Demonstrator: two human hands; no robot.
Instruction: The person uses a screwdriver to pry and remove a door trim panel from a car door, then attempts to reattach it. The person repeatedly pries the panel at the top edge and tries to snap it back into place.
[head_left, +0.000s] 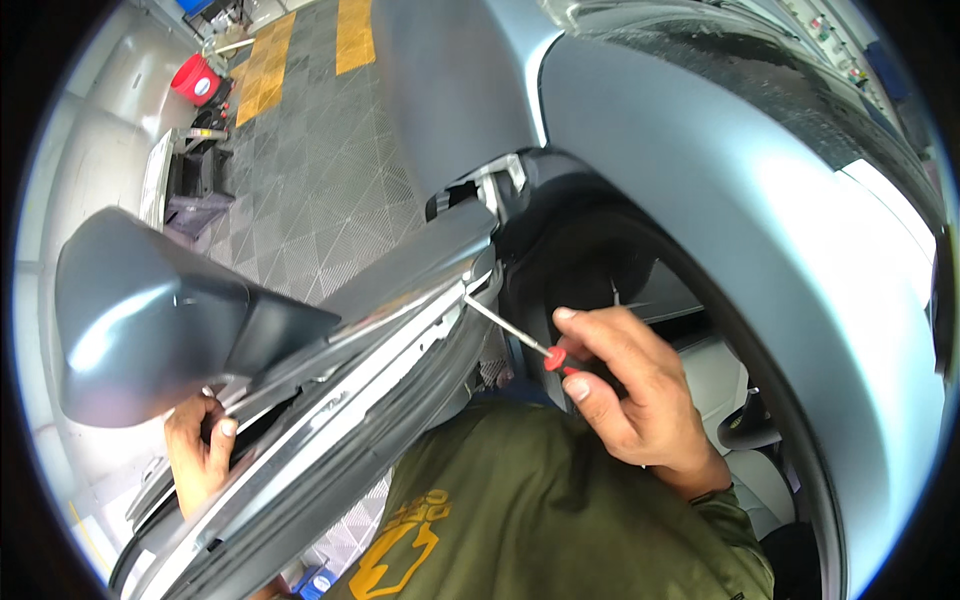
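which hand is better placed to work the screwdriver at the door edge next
Probably the right hand: it holds the red-handled screwdriver, its tip at the front end of the door. The left hand is farther off, by the mirror.

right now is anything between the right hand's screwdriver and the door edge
Nothing visible: the right hand holds the red-handled screwdriver, which runs uncovered up to the door edge. I can't tell whether they touch.

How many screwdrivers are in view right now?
1: the red-handled screwdriver, held between thumb and fingers of the right hand, its shaft pointing toward the upper edge of the open car door. Others could be hidden behind the door.
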